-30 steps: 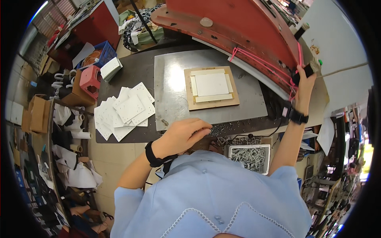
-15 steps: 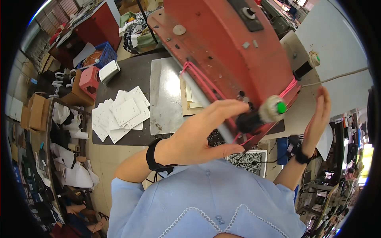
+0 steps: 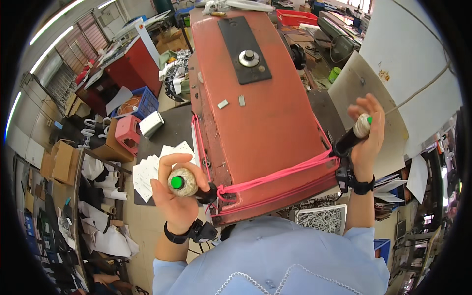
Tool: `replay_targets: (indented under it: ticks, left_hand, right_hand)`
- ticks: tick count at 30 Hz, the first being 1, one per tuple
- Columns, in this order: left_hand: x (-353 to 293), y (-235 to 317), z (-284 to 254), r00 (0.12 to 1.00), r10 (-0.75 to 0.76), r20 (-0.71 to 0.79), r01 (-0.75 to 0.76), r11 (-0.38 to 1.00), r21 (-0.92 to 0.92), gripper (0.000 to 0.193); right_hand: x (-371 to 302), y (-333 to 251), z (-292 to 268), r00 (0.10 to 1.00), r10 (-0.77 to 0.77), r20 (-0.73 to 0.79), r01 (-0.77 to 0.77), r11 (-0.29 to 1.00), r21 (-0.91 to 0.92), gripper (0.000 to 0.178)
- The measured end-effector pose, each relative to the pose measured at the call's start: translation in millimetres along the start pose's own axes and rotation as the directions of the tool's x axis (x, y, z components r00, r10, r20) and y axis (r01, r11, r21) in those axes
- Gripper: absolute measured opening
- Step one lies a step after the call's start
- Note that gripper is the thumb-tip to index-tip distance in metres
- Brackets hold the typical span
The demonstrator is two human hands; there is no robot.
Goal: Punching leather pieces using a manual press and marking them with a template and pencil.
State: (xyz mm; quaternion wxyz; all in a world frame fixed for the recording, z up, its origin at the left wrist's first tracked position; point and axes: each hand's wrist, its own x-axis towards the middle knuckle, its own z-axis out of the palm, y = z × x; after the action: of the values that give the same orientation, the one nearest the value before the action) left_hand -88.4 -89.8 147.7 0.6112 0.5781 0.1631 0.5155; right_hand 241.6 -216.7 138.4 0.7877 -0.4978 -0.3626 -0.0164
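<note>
My left hand point(image 3: 178, 209) curls its fingers round the left handle point(image 3: 183, 181) of a red press machine point(image 3: 275, 132). This handle has a dark shaft, a pale wrapped grip and a green button at its end. On the other side my right hand point(image 3: 368, 150) lies against the matching right handle point(image 3: 363, 126), its fingers bent loosely round the far side of the grip. Pink cord point(image 3: 280, 172) is tied across the machine's front, between the handles. Partly hidden by my left hand, white perforated sheets point(image 3: 143, 178) are spread on the dark table point(image 3: 169, 130).
A white stack point(image 3: 151, 124) stands on the table near a pink stool point(image 3: 128, 132) and a blue crate point(image 3: 142, 104). Below the machine's front is a tray of small metal pieces point(image 3: 320, 219). A shelf point(image 3: 78, 196) with rolls runs along the left.
The press head has swung left and now sits centrally before me. My left hand has moved left to the left handle, and my right hand has come up against the right one.
</note>
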Motion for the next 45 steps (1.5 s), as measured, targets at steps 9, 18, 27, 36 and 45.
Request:
replay_targets:
  ticks: [9, 18, 27, 36, 45]
  left_hand:
    - [-1.6, -0.5, -27.1, 0.999, -0.024, -0.034, 0.023, 0.999, -0.028, 0.042]
    - [-14.8, -31.7, -38.2, 1.0, -0.018, -0.01, 0.017, 0.99, -0.14, 0.038]
    - [-13.6, -19.3, -26.1, 1.0, 0.004, -0.017, -0.006, 0.997, -0.082, 0.056]
    - [-12.3, -23.2, 18.9, 0.967, 0.003, 0.253, 0.025, 0.994, -0.105, 0.064]
    - [0.7, -63.0, 77.1, 0.726, 0.111, 0.679, -0.299, 0.94, 0.166, 0.102]
  right_hand:
    - [-13.6, -1.8, -4.7, 0.954, 0.246, 0.173, -0.28, 0.937, 0.21, 0.036]
    - [-26.6, 20.8, -14.3, 0.953, 0.263, 0.151, -0.29, 0.937, 0.196, 0.036]
    - [-17.1, 12.5, -11.5, 0.95, 0.229, 0.212, -0.263, 0.954, 0.145, 0.042]
    - [41.1, 26.0, -50.8, 0.929, 0.243, 0.281, -0.289, 0.948, 0.136, 0.048]
    - [40.2, 14.0, -60.9, 0.962, -0.229, -0.146, 0.096, 0.791, -0.604, 0.046]
